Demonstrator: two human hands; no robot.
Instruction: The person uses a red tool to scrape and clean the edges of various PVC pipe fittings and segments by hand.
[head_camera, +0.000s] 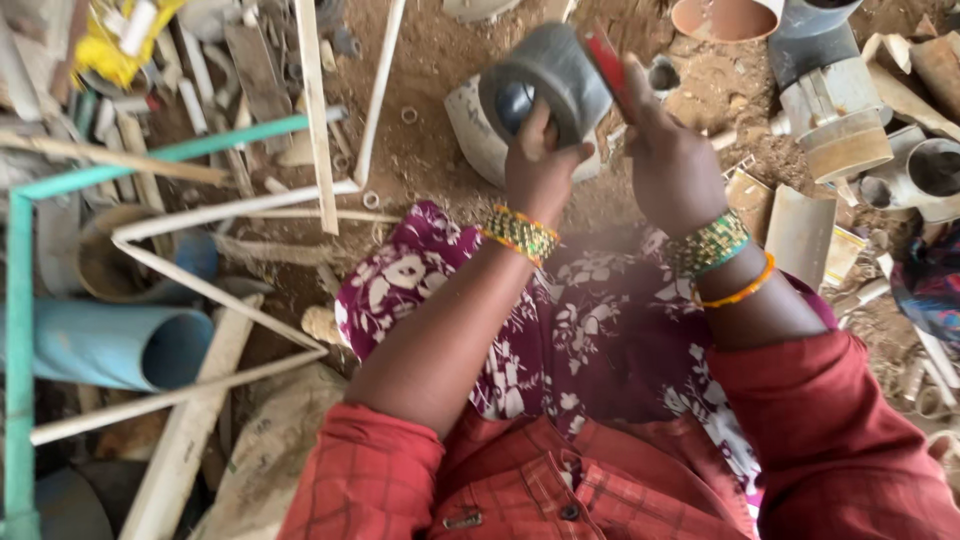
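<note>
Grey pipe fitting (548, 82): short, round, hollow, with a dark opening facing the camera; blurred. Held up above the lap, over the dirt ground (430, 140).

Left hand (540, 170): just below the fitting and touching it, fingers closed around its lower left edge, thumb up against the rim. Beaded green and yellow bangles at the wrist.

Right hand (672, 165): just right of the fitting, closed around a thin red-handled tool (606, 62) whose upper end lies against the fitting's right side. What kind of tool it is cannot be told through the blur. Green and orange bangles at the wrist.

Maroon flowered cloth (560, 320): below the fitting, across the lap, with red checked sleeves lower still.

White pipe piece (470, 130): behind the fitting, lying on the ground, partly hidden.

Thin white pipes (318, 110): left of the fitting, crossing each other on the ground.

Blue pipe (120, 345): far lower left of the fitting, wide, open end showing.

Green frame (20, 330): far left of the fitting, beyond the blue pipe.

Grey and white pipe joints (835, 110): right of the fitting, piled together.
</note>
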